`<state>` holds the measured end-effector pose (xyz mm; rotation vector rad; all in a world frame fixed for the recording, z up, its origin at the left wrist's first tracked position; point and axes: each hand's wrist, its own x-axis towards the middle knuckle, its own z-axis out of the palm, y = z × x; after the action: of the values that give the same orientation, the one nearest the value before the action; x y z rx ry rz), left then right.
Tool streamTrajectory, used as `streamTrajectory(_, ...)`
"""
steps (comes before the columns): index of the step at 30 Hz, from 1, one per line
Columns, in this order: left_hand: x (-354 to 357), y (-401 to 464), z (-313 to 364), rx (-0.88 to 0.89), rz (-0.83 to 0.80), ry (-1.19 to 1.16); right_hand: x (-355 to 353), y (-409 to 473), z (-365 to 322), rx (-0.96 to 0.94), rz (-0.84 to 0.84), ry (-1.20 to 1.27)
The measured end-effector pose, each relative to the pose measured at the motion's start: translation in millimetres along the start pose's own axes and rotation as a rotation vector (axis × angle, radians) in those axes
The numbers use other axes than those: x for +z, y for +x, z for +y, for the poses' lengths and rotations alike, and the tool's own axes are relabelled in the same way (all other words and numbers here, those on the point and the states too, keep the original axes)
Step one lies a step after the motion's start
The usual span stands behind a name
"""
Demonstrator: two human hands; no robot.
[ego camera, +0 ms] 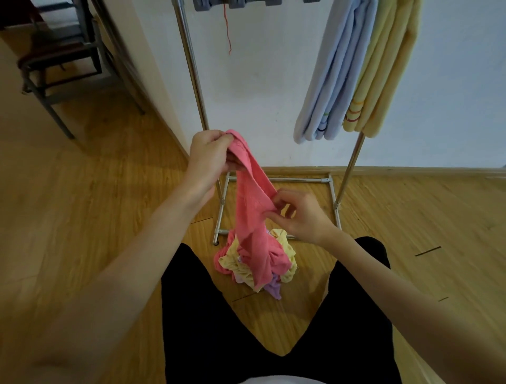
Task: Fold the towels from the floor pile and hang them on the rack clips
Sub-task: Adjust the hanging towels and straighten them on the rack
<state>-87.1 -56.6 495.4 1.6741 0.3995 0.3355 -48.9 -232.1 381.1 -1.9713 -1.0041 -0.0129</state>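
**Towel lifted from pile, not yet folded**

Towel in hand: the pink towel hangs between both hands above the floor pile. The left hand grips its top end, fingers curled round the bunched cloth. The right hand pinches an edge lower down between thumb and fingertips, the other fingers loosely spread. The towel's lower part hangs down over the pile of yellow, pink and purple cloth; whether it rests on it cannot be told.

The rack stands just behind the pile. A blue towel and a yellow towel hang folded on its right side. Grey clips show at the top edge, a loose red thread dangling below them.

Risks, as judged:
- The towel is twisted and bunched; folding it so would give an uneven fold.
- The hanging end may snag other cloths and drag them up.
- The right hand's light pinch may slip.
- The thread may catch at the clips.
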Motion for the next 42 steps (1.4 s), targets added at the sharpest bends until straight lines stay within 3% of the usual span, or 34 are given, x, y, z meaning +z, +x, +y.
streamTrajectory(8,-18.7,12.8,-4.0,0.01,0.011,0.13,-51.8,17.4,-0.8,0.043,0.139,0.011)
streamTrajectory(17,-37.3,33.2,40.8,0.351,-0.11,0.975,-110.2,49.8,-19.0,-0.088,0.155,-0.232)
streamTrajectory(22,-36.1,29.8,70.1,0.505,-0.165,1.229,-133.6,59.0,-30.9,-0.101,0.165,-0.282)
streamTrajectory(28,-36.7,37.0,78.9,0.592,-0.139,1.128,-146.0,67.3,-40.4,-0.099,0.24,-0.233)
streamTrajectory(33,-24.5,25.7,70.6,0.527,-0.361,0.825,-142.3,73.2,-35.8,-0.01,0.281,-0.267)
streamTrajectory(42,-7.6,0.4,28.4,0.601,-0.712,0.964,-114.4,82.9,-29.5,0.087,0.163,-0.341)
